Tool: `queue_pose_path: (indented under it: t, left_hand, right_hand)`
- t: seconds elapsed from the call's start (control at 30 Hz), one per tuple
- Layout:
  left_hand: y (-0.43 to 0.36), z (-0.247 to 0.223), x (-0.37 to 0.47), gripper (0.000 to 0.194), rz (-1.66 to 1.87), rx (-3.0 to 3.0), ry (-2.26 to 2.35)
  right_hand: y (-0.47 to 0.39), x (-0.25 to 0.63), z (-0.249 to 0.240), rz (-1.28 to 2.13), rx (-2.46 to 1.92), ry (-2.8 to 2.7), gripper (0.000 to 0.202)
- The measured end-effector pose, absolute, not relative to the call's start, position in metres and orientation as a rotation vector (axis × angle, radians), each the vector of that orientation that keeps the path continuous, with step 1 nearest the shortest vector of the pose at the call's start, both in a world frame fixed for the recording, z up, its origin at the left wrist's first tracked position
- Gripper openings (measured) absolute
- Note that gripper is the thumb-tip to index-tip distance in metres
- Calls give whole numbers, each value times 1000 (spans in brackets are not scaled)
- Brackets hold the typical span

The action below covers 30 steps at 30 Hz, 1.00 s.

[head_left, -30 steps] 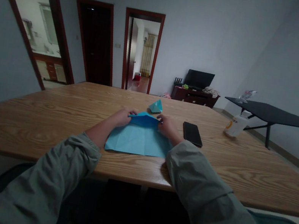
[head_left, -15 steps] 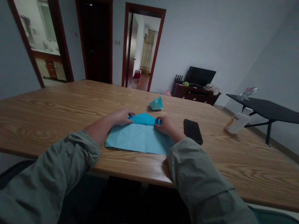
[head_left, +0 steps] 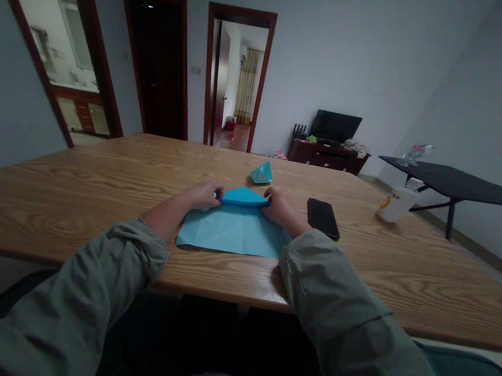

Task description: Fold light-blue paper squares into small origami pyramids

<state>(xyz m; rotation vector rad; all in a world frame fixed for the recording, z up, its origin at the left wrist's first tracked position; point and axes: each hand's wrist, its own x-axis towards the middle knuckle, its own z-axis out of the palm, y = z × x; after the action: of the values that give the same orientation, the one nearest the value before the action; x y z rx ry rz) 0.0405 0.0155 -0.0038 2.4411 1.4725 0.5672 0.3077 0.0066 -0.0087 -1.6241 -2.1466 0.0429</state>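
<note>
Blue paper (head_left: 233,231) creased, far flap (head_left: 244,196) peaked; wood-grained table (head_left: 97,206) beneath.

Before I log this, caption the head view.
Left hand and right hand hold a partly folded blue paper sheet on a wooden table.

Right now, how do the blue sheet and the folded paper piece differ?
The blue sheet lies mostly flat, while the folded paper piece stands up from the table. The blue sheet looks larger than the folded paper piece. The left hand and right hand hold the blue sheet; neither holds the folded paper piece. Both are bluish paper.
</note>
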Motion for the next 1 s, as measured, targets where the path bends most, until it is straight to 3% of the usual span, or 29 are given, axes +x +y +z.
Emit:
queue_pose_path:
  t: [0.27, 0.43, 0.7, 1.0]
  left_hand:
    - [15, -5, 40, 13, 646, 2495, 1466]
    - [13, -2, 41, 9, 754, 2560, 1442]
    - [14, 0, 41, 19, 838, 2534, 1480]
    - [12, 9, 37, 10, 1131, 2399, 1746]
  right_hand:
    - [-1, 305, -3, 44, -1667, -2202, 16]
    - [0, 305, -2, -27, -1614, -2195, 16]
    - [2, 307, -1, -48, -1553, -2139, 31]
    - [-5, 307, 7, -166, -1726, -1865, 16]
